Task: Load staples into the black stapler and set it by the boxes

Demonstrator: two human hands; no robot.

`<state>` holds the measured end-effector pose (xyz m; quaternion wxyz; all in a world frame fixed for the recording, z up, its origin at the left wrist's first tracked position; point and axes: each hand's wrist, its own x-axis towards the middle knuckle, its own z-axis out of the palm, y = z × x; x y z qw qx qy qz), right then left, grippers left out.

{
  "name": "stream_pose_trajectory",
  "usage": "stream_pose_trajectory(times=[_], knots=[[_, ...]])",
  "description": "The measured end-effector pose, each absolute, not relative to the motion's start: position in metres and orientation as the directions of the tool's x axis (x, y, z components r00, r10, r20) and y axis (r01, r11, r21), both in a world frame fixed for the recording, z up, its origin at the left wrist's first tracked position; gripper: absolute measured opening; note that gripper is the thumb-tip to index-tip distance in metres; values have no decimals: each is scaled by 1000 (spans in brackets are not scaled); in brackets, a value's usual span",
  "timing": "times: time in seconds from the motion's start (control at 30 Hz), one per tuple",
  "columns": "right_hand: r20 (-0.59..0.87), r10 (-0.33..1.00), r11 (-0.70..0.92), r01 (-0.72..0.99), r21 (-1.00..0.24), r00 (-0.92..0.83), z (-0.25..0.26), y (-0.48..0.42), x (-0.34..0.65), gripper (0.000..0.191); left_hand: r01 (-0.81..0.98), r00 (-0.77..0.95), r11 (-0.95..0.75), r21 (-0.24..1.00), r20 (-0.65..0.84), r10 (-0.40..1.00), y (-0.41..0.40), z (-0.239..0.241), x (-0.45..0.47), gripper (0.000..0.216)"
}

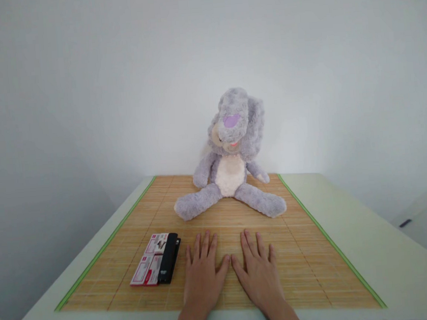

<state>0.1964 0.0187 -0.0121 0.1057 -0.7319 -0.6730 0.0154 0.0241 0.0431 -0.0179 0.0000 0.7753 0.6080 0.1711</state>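
Left hand [203, 276] and right hand [258, 272] lie flat by the bench's [370, 226] front edge, fingers spread and empty, a stapler [168, 258] just beside the left.

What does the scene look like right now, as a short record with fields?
left hand: flat on the mat, palm down, fingers spread, holding nothing
right hand: flat on the mat, palm down, beside the left, thumbs close together
pack: red-white with a black piece, lying on the mat left of the left hand, apart from it
plush: grey, seated at the mat's far edge, legs spread, facing the hands
table: pale, under the mat, against a white wall
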Motion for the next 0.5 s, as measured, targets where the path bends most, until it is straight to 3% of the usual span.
stream_pose_trajectory(times=[0.5], knots=[[114,988,-77,979,-187,99,-10,18,197,72,932,220,-281,231,256,941,45,-22,19,63]])
